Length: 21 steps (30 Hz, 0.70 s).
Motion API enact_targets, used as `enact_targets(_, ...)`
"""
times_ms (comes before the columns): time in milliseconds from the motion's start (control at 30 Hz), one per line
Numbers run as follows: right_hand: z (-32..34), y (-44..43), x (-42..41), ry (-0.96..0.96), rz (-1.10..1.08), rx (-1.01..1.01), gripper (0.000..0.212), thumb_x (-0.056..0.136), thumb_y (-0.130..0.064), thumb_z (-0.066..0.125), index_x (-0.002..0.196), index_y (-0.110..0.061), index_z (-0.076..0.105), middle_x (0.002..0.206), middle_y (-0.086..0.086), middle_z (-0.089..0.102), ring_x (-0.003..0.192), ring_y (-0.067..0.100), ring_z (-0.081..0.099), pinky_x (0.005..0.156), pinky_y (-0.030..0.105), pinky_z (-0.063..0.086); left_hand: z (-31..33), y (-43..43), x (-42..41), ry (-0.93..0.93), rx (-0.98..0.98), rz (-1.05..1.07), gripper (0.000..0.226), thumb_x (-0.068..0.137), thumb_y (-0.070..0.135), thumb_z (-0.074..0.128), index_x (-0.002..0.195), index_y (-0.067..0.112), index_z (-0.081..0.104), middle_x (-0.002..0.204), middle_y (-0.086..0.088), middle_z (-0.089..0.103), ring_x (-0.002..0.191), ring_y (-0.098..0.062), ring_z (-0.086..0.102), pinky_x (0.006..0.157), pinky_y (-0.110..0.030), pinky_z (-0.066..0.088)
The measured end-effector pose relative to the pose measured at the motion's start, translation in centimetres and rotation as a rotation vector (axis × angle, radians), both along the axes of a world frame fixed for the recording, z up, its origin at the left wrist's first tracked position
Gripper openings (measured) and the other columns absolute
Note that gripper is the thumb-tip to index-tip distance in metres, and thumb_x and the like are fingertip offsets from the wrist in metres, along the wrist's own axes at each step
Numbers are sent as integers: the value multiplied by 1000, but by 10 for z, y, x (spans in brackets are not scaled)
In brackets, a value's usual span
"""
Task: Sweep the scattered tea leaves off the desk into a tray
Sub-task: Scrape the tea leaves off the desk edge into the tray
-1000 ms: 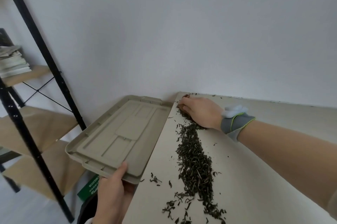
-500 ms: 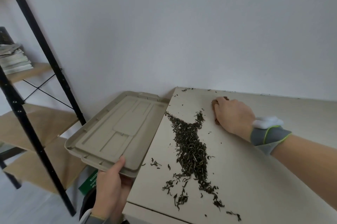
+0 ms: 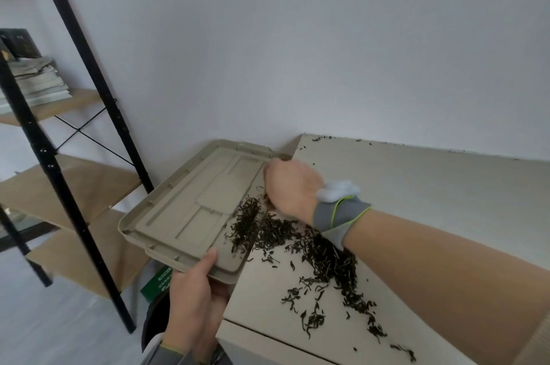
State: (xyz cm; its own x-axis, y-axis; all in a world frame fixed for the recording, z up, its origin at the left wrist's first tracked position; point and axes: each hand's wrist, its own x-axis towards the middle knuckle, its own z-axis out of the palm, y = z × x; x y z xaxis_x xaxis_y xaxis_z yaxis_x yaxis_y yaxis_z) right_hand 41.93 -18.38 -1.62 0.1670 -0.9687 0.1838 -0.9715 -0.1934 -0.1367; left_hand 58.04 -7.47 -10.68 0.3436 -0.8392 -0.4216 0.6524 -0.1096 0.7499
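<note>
We see the right hand [image 3: 290, 186] at the centre of the frame, palm down with fingers together and curled, its edge set against the left border of the table [image 3: 431, 201]; it clamps on nothing, and whether loose leaves lie under the palm we cannot tell. A grey wrist strap [image 3: 339, 214] with a lime-green line and a white pad wraps that wrist, and the bare forearm runs to the right edge of the frame.

The left hand [image 3: 193, 302], at lower centre, is clamped on the near corner of the beige moulded tray [image 3: 178, 216], thumb on top of the rim and fingers beneath. The tray is held level with the table, its long right side touching the table's left edge.

The tea leaves [image 3: 324, 254] lie in two groups. A dark cluster sits on the right part of the tray floor, just beside the right hand. The larger part lies on the table, in a band running from below the right hand toward the lower right of the frame, with loose strands near the front edge and a few specks along the wall [image 3: 297, 52].

At the left of the frame stands a black-framed shelf unit [image 3: 59, 174] with wooden boards; a stack of papers [image 3: 38, 82] rests on an upper board.
</note>
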Motion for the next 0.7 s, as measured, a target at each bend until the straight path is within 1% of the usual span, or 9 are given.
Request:
enact_targets(67,6,-21,-22,-52,-7,-44,22,101,-21,45,114,-12,60,101,14,70,87,37,67,75,46,58,-2,-3,1,6,-10,5,34,100,0,57,133,-4,61,120,-23,72,109,-41,70,83,-53,62)
enact_targets(133,12,-45,-58,-88,-43,-65,26,101,-27,41,117,-19,60,106,15,69,92,39,66,80,45,56,-4,-4,1,12,-14,9,34,100,0,56,134,-3,60,122,-23,72,111,-41,70,94,-56,57)
enact_targets(167,14,-58,-78,-87,-73,-64,28,102,-30,39,119,-22,59,107,16,68,93,40,64,81,45,55,-5,-6,1,19,-9,9,35,100,0,56,135,-2,60,123,-24,71,112,-41,69,96,-57,55)
enact_targets(233,14,-80,-115,-53,-118,-59,32,104,-37,33,123,-24,54,109,17,66,92,41,62,82,46,54,-5,-5,1,26,13,6,35,100,0,55,135,-3,59,125,-25,69,114,-44,67,89,-56,59)
enact_targets(333,8,-105,-148,75,-77,-65,29,106,-35,31,130,-28,46,113,11,65,95,39,61,82,46,53,-6,-6,0,20,33,17,36,100,-1,55,136,-3,58,124,-26,69,111,-44,67,73,-52,63)
enact_targets(433,-2,-116,-147,114,-9,-45,28,107,-35,27,130,-26,40,110,8,62,92,37,59,80,45,53,-6,-10,-1,22,50,41,37,98,-1,58,135,-2,60,121,-25,70,101,-40,70,71,-49,62)
enact_targets(533,-7,-123,-130,82,4,-28,27,107,-33,26,122,-18,42,108,10,61,89,37,58,82,46,51,-7,-11,-1,15,73,61,37,96,-2,61,132,-5,61,120,-28,69,98,-41,69,61,-47,63)
enact_targets(600,-3,-122,-119,75,24,10,27,107,-32,28,119,-15,45,109,12,62,91,37,59,85,48,51,-7,-11,-1,14,75,67,36,95,-3,61,132,-6,61,121,-29,68,101,-43,68,61,-47,61)
enact_targets(700,4,-108,-98,40,105,59,30,108,-31,32,125,-17,52,117,13,63,101,38,60,90,45,49,-5,-12,-1,16,61,61,37,96,-4,60,133,-6,60,122,-29,68,104,-44,67,63,-49,60)
